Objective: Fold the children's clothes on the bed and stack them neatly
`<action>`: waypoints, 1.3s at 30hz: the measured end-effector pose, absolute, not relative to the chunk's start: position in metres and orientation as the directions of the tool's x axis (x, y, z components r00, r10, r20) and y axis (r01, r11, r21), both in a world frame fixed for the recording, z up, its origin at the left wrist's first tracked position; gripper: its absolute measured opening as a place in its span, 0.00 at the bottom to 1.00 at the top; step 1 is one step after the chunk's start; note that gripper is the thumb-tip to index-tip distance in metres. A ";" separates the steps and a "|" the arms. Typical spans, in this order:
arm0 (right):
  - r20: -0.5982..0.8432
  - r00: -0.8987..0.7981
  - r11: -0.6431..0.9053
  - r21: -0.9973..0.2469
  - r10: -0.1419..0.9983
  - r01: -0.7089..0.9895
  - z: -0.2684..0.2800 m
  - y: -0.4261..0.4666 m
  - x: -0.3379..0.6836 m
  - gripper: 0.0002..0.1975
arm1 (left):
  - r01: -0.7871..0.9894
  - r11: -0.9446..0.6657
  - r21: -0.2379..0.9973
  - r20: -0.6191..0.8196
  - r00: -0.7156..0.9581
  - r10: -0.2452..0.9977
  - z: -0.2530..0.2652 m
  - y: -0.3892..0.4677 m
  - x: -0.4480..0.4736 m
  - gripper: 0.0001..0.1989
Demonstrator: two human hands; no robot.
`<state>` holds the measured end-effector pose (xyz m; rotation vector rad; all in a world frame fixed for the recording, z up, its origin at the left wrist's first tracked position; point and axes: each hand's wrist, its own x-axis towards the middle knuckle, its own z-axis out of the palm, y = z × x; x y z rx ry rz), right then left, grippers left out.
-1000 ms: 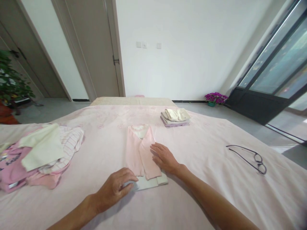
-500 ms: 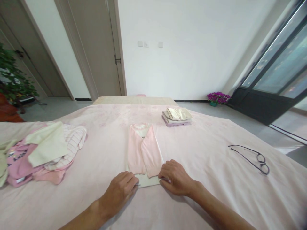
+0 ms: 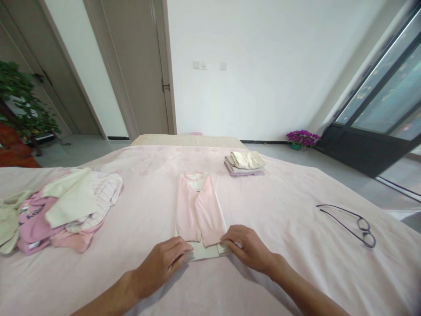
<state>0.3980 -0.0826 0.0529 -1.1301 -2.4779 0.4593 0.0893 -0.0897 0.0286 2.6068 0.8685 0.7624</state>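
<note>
A small long-sleeved shirt [image 3: 204, 250] lies in front of me, folded into a narrow strip. Its pink sleeves run down over the pale body, and the neckline faces away from me. My left hand [image 3: 164, 258] is closed on the shirt's near left corner, thumb and fingers together at the hem. At the near right corner, my right hand [image 3: 249, 246] pinches the hem between thumb and bent fingers. The fingertips partly hide both corners.
A loose heap of clothes [image 3: 70, 206] lies on the left of the pink-sheeted bed [image 3: 279, 263]. Beyond the shirt to the right sits a folded clothes stack [image 3: 245, 164]. Black-framed glasses [image 3: 363, 224] rest at the right.
The camera view has shifted slightly, so everything sits a little lower and further right. The right hand's fingers have eased at the corner, showing more hem. The shirt stays folded and flat.
</note>
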 end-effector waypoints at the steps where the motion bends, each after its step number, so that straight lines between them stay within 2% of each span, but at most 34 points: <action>1: 0.222 -0.564 0.597 -0.449 0.795 0.665 0.052 -0.079 0.405 0.10 | 0.465 -0.782 0.415 0.404 0.677 0.616 0.028 -0.086 0.081 0.10; 3: 0.250 -0.521 0.577 -0.409 0.816 0.707 0.049 -0.070 0.418 0.10 | 0.486 -0.799 0.353 0.429 0.675 0.600 0.026 -0.078 0.064 0.14; 5: 0.243 -0.559 0.609 -0.309 0.793 0.730 0.045 -0.061 0.427 0.14 | 0.503 -0.823 0.265 0.413 0.712 0.568 0.023 -0.068 0.048 0.17; 8: 0.195 -0.664 0.691 -0.148 0.722 0.708 0.037 -0.050 0.431 0.16 | 0.478 -0.869 0.125 0.382 0.785 0.487 0.017 -0.054 0.035 0.19; 12: 0.191 -0.765 0.778 0.008 0.615 0.628 0.028 -0.038 0.424 0.16 | 0.441 -0.898 -0.008 0.409 0.821 0.399 0.012 -0.044 0.039 0.16; 17: 0.250 -0.827 0.842 0.075 0.503 0.534 0.021 -0.027 0.418 0.15 | 0.423 -0.904 -0.070 0.452 0.821 0.349 0.009 -0.040 0.048 0.13; 20: 0.294 -0.807 0.839 0.029 0.513 0.544 0.018 -0.026 0.417 0.14 | 0.437 -0.899 -0.014 0.480 0.792 0.377 0.009 -0.038 0.051 0.11; 24: 0.319 -0.781 0.838 -0.096 0.537 0.537 0.015 -0.026 0.414 0.13 | 0.452 -0.872 0.188 0.476 0.735 0.484 0.009 -0.034 0.056 0.09; 26: 0.306 -0.779 0.836 -0.148 0.547 0.529 0.016 -0.026 0.411 0.14 | 0.444 -0.860 0.253 0.448 0.734 0.510 0.009 -0.033 0.058 0.09; 31: 0.290 -0.766 0.819 -0.168 0.574 0.549 0.022 -0.024 0.403 0.14 | 0.406 -0.885 0.229 0.429 0.774 0.466 0.009 -0.027 0.060 0.10; 35: 0.327 -0.782 0.847 -0.165 0.531 0.506 0.032 -0.031 0.405 0.13 | 0.437 -0.868 0.234 0.471 0.731 0.495 0.021 -0.036 0.058 0.07; 37: 0.334 -0.787 0.854 -0.220 0.519 0.471 0.040 -0.039 0.407 0.12 | 0.443 -0.842 0.309 0.462 0.704 0.540 0.029 -0.047 0.056 0.08; 39: 0.314 -0.778 0.830 -0.338 0.544 0.444 0.048 -0.048 0.407 0.12 | 0.472 -0.750 0.463 0.400 0.644 0.652 0.034 -0.056 0.056 0.09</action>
